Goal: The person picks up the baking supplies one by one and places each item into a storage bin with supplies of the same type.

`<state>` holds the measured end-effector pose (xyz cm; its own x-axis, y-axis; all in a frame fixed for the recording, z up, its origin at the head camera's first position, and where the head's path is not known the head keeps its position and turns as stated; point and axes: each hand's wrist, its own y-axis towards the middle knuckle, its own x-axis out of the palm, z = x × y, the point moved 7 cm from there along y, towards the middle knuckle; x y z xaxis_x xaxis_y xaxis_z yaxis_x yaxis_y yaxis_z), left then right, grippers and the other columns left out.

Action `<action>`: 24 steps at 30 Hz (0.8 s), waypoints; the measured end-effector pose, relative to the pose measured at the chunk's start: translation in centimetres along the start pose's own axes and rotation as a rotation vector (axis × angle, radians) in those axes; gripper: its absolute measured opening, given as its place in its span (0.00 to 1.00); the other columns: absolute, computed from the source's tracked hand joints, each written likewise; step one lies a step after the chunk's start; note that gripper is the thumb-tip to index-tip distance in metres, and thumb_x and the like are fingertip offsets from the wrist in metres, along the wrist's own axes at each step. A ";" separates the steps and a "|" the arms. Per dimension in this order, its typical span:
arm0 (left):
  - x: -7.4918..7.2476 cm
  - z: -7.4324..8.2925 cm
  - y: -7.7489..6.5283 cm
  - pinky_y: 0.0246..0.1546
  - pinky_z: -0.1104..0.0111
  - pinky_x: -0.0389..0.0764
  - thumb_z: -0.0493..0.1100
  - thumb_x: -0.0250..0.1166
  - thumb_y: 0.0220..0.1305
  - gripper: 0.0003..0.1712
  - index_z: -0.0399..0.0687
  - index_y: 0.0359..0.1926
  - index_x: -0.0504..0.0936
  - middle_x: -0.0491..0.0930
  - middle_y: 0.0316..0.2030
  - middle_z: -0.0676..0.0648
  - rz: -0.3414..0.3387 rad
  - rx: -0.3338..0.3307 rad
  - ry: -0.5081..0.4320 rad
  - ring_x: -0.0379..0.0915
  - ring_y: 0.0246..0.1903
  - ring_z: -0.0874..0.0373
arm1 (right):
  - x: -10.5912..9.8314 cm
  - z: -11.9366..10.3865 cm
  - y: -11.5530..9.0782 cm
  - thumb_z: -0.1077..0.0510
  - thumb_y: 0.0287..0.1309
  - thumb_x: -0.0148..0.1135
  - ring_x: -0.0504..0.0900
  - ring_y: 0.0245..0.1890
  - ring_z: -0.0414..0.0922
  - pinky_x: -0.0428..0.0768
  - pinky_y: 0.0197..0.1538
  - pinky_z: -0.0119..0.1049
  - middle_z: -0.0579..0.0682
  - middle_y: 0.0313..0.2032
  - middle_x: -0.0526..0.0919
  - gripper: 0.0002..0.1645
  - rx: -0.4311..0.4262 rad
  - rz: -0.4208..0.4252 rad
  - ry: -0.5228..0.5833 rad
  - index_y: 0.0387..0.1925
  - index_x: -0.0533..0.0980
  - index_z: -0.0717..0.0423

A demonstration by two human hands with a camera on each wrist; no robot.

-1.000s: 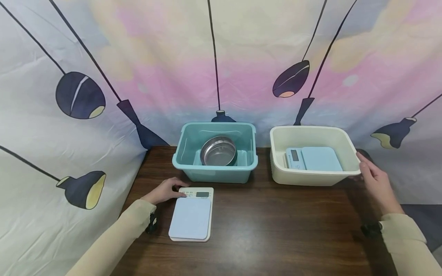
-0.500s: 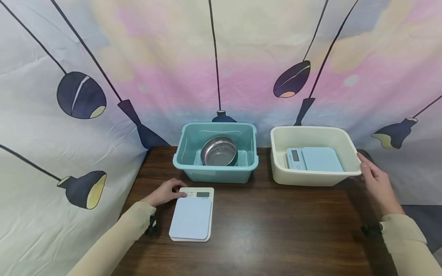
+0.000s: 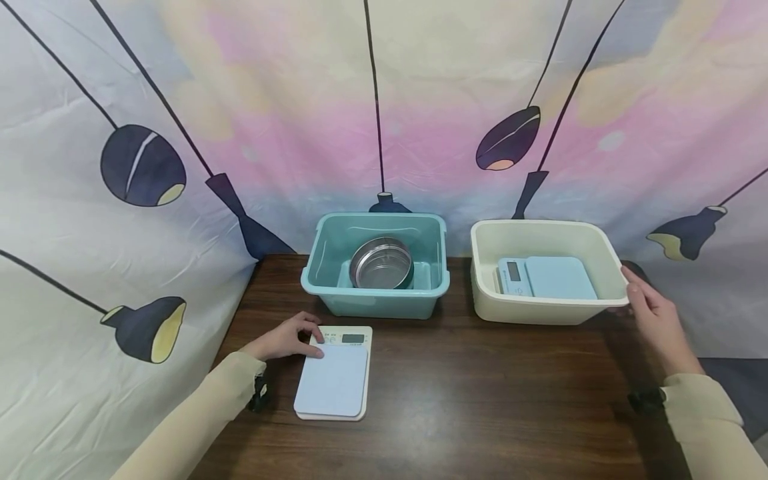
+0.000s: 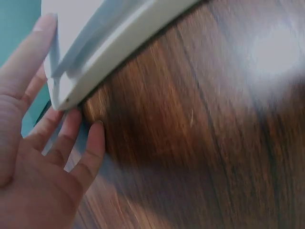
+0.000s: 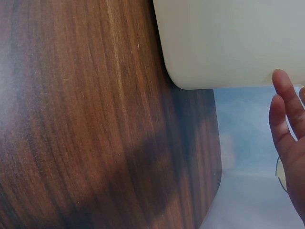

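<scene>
A white kitchen scale (image 3: 332,381) with buttons and a small display lies flat on the table at front left. My left hand (image 3: 287,338) is at its upper left corner, thumb on top and fingers along the edge. In the left wrist view the thumb lies over the scale (image 4: 112,47), with other fingertips at its underside. On the right, my right hand (image 3: 657,323) holds the right rim of a cream plastic basin (image 3: 534,313). Fingertips (image 5: 281,78) touch its outer wall in the right wrist view. Inside it lies a light blue kitchen scale (image 3: 561,277).
A teal plastic basin (image 3: 384,303) stands at the back middle, with round metal sieves (image 3: 382,267) inside. The dark wooden table (image 3: 480,400) runs back to a hanging printed cloth (image 3: 288,100). Both basins stand close to that cloth.
My left thumb has slid down from the white scale's button panel to the edge of its plate, and the fingers have spread. The right hand and both basins stay where they were.
</scene>
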<state>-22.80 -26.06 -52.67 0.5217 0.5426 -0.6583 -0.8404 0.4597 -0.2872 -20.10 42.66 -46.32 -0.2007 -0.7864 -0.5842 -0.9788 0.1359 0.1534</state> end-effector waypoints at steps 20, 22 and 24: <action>0.1 1.7 0.2 0.52 0.58 0.75 0.48 0.77 0.63 0.11 0.51 0.39 0.84 0.82 0.42 0.51 -0.088 0.028 0.014 0.71 0.45 0.53 | 0.0 0.1 0.0 0.48 0.83 0.43 0.79 0.37 0.23 0.78 0.40 0.15 0.23 0.58 0.73 0.31 0.004 0.000 0.042 0.82 0.58 0.46; 0.1 1.8 0.3 0.45 0.62 0.78 0.48 0.75 0.65 0.13 0.48 0.43 0.82 0.81 0.39 0.51 -0.085 0.031 -0.026 0.72 0.39 0.55 | 0.0 0.1 0.0 0.49 0.83 0.43 0.80 0.37 0.24 0.78 0.40 0.15 0.22 0.56 0.73 0.31 0.000 -0.002 0.049 0.81 0.58 0.47; 0.1 1.9 0.4 0.39 0.64 0.81 0.46 0.73 0.68 0.15 0.42 0.48 0.80 0.80 0.38 0.48 -0.079 0.036 -0.089 0.73 0.37 0.56 | 0.0 0.0 0.0 0.49 0.83 0.43 0.80 0.36 0.24 0.78 0.40 0.15 0.22 0.54 0.74 0.31 -0.002 0.000 0.056 0.81 0.58 0.48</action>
<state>-22.82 -24.52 -51.55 0.5985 0.5633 -0.5696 -0.7911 0.5278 -0.3092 -20.14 42.68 -46.31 -0.1984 -0.8190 -0.5384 -0.9786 0.1347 0.1556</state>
